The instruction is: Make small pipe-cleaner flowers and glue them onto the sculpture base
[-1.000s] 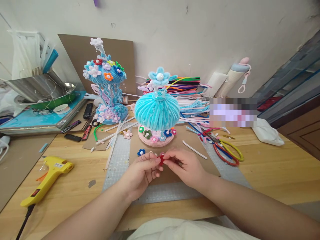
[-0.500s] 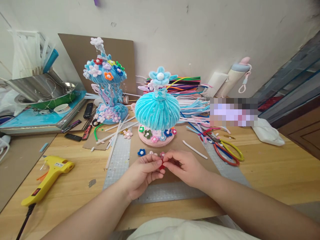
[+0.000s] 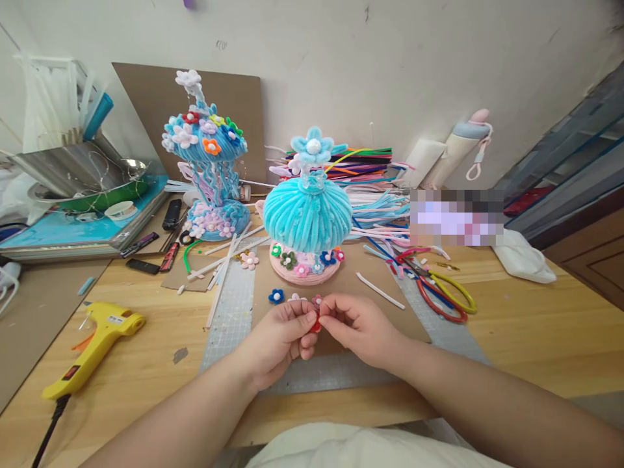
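Note:
Pinched between my left hand's (image 3: 283,338) thumb and fingers is a small red pipe-cleaner flower (image 3: 316,325), mostly hidden by the fingertips. My right hand (image 3: 363,328) is closed in a pinch at the flower's right edge. Just beyond the hands, a blue flower (image 3: 275,296), a pale pink flower (image 3: 296,298) and a dusty pink flower (image 3: 317,301) lie on the cardboard (image 3: 385,318). Behind them stands a turquoise pipe-cleaner lamp (image 3: 307,214) on a pink round base (image 3: 306,278) trimmed with several small flowers.
A blue flower-covered lamp (image 3: 207,146) stands back left. On the left lies a yellow glue gun (image 3: 92,344); on the right, scissors (image 3: 439,292). Bundled pipe cleaners (image 3: 377,208) lie behind. White strips (image 3: 224,279) lie on the cutting mat (image 3: 238,312). A steel pot (image 3: 73,169) stands far left.
My left hand's lower fingers have curled in slightly, and a little more of the red flower shows below the fingertips. Both hands stay in the same place.

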A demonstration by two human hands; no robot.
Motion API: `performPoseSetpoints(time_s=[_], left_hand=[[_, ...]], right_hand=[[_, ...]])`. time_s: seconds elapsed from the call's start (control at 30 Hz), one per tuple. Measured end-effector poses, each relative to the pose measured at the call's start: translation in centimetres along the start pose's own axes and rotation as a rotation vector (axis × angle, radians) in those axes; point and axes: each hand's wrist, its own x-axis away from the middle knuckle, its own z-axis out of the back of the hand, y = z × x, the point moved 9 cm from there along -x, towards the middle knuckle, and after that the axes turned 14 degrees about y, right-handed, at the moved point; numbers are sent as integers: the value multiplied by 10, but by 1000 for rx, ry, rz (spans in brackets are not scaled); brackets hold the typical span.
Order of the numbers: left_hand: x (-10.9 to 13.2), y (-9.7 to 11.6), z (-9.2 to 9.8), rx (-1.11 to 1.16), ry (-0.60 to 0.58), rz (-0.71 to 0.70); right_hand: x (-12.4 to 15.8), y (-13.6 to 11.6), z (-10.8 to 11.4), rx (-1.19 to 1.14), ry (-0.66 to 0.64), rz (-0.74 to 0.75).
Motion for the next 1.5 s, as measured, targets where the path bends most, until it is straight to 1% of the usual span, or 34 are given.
performPoseSetpoints(time_s=[0.1,0.23,0.37,0.43,0.5,0.6,0.67,0.73,0.8,0.9,0.97,1.1,1.17,1.23,1.3,1.33,1.43,1.5], left_hand=[[1,0,-1,2,0,11],[-2,-1,4,1,64,35],[-6,-3,10,-9,112,42],[-6,-3,12,-20,123,34],[-6,-2,12,-30,122,21],[-5,2,7,-37,92,-36],[-5,6,3,-42,72,-102],[-5,10,2,-67,70,-166],[-7,13,3,-111,73,-223],[-7,18,3,-198,83,-310],[-6,22,3,-259,101,-360],[3,30,3,-417,164,-500],[7,32,1,-497,168,-573],[10,33,-1,-540,158,-614],[7,33,0,-515,160,-585],[5,32,2,-480,170,-546],[-3,31,12,-324,226,-423],[-5,31,17,-230,244,-370]], right_hand=[[0,-5,2,47,0,59],[0,-15,8,197,21,209],[2,-24,7,337,-16,337],[4,-27,5,369,-33,371],[4,-28,3,385,-41,371],[5,-25,3,375,-22,328],[4,-23,5,333,20,277],[3,-17,8,265,70,193],[1,-8,9,153,91,63],[2,8,1,-98,41,-187],[4,14,-6,-260,-7,-318],[6,15,-14,-497,-53,-478],[9,17,-18,-590,-88,-581],[13,20,-24,-635,-160,-667],[14,22,-24,-633,-196,-677],[12,23,-22,-626,-188,-654],[2,21,-8,-612,-78,-527],[-2,19,-2,-563,-27,-451]])
